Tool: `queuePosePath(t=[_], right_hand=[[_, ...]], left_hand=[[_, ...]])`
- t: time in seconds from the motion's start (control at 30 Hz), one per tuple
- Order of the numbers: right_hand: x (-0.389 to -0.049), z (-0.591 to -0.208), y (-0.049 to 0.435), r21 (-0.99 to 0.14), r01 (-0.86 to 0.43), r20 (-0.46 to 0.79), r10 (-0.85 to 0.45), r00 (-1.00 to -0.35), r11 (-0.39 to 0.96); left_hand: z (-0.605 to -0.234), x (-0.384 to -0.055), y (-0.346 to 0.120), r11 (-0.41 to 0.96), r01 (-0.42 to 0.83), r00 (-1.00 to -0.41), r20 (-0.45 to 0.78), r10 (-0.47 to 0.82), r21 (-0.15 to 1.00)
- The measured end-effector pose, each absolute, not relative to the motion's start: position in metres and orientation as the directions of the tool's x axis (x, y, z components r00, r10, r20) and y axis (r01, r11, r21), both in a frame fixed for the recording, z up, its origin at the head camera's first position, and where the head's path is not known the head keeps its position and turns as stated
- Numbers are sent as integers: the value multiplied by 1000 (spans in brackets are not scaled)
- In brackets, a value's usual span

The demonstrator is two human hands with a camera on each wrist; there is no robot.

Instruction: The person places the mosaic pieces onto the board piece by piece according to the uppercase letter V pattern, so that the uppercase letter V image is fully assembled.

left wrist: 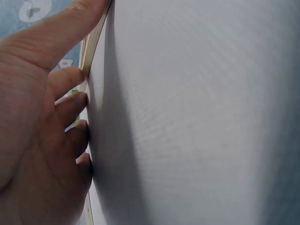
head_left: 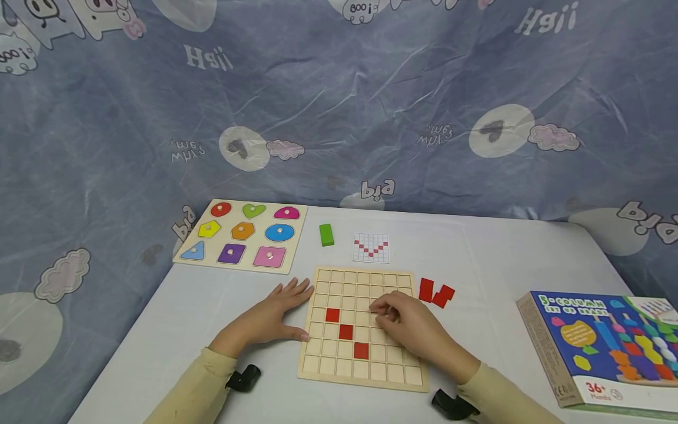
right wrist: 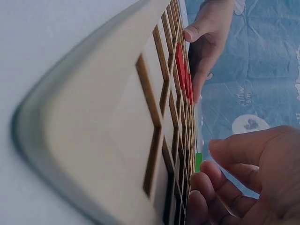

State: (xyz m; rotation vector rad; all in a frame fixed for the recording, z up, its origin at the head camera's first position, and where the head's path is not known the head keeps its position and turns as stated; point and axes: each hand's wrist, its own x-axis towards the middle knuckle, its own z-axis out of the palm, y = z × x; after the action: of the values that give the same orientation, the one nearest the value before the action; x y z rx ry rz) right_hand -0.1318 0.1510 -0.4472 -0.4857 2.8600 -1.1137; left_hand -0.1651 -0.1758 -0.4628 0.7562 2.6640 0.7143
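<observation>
A wooden grid board (head_left: pixel 364 373) lies flat on the white table. Three red square tiles (head_left: pixel 346 332) sit in its cells in a diagonal running down to the right. My left hand (head_left: pixel 270 315) rests at the board's left edge, fingers spread and thumb at the frame. Over the right half of the board is my right hand (head_left: pixel 410 321), its fingers loosely bent. In the right wrist view a gap shows between thumb and fingertips, and no tile is seen there. Loose red tiles (head_left: pixel 426 290) lie just beyond the board's right edge.
Behind the board lie a card (head_left: pixel 371 248) printed with a red V pattern and a green block (head_left: pixel 326 235). A shape puzzle board (head_left: pixel 259 232) with knobbed pieces is at the back left. A toy box (head_left: pixel 604 353) stands at the right.
</observation>
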Motion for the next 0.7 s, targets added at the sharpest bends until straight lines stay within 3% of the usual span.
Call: queuePosePath(t=[0.7], right_hand=[[-138,-446,203,-668,-260,164,-202,-965,697]], left_hand=[[-465,-166,-176,745,413,-825,-131,549,524]])
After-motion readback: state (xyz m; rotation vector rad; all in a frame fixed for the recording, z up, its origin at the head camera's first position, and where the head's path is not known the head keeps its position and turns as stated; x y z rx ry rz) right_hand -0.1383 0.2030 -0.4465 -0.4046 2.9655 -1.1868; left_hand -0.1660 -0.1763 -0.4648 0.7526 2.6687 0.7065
